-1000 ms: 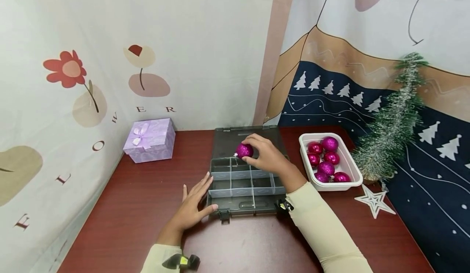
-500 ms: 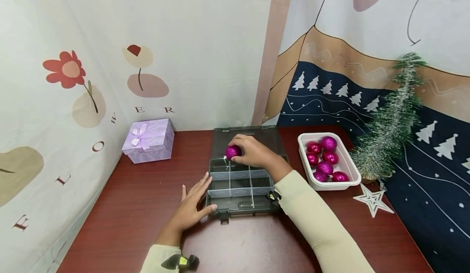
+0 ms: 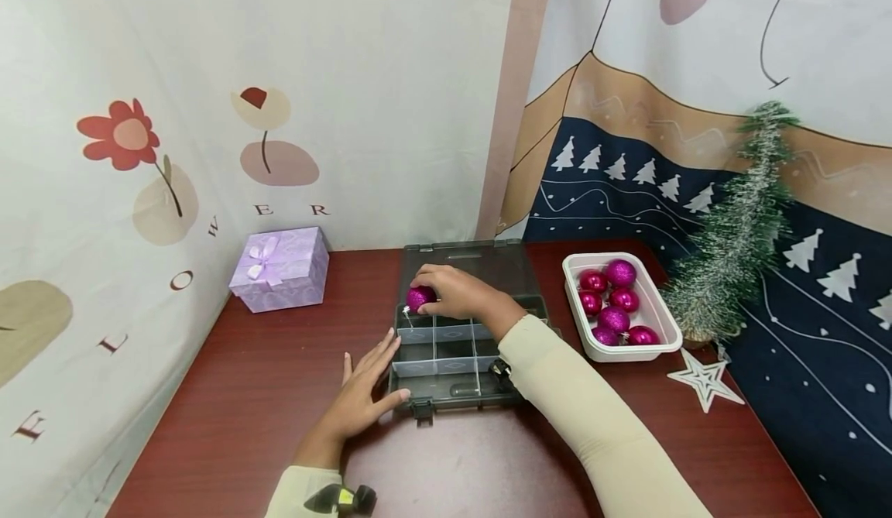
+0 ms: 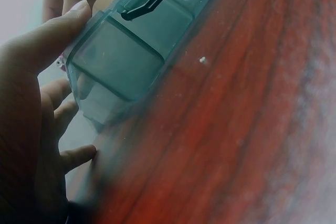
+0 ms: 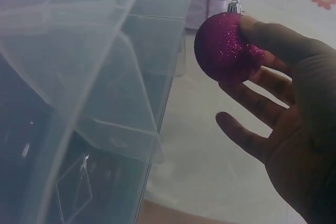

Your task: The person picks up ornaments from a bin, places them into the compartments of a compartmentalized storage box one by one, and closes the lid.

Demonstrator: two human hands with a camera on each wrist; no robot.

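Observation:
Between thumb and fingers, my right hand [image 3: 456,292] holds a glittery magenta Christmas bauble [image 3: 420,299] over the back left compartment of a dark see-through divider box [image 3: 446,382]. In the right wrist view the bauble [image 5: 227,48] shows its silver cap and a thin hanging loop. The box's lid [image 3: 467,259] lies open toward the wall. My left hand [image 3: 365,390] rests at the box's left side with its fingers spread; the thumb touches the front left corner. In the left wrist view that thumb [image 4: 71,19] lies along the rim.
Right of the box, a white tub [image 3: 665,332] holds several magenta and pink baubles. Behind it stands a small frosted Christmas tree [image 3: 732,231], with a white star [image 3: 707,380] in front. A lilac gift box [image 3: 282,270] sits at the back left of the table [image 3: 265,394].
My right hand has carried the bauble leftward across the back of the box, to its left back compartment. The left hand has stayed at the box's side.

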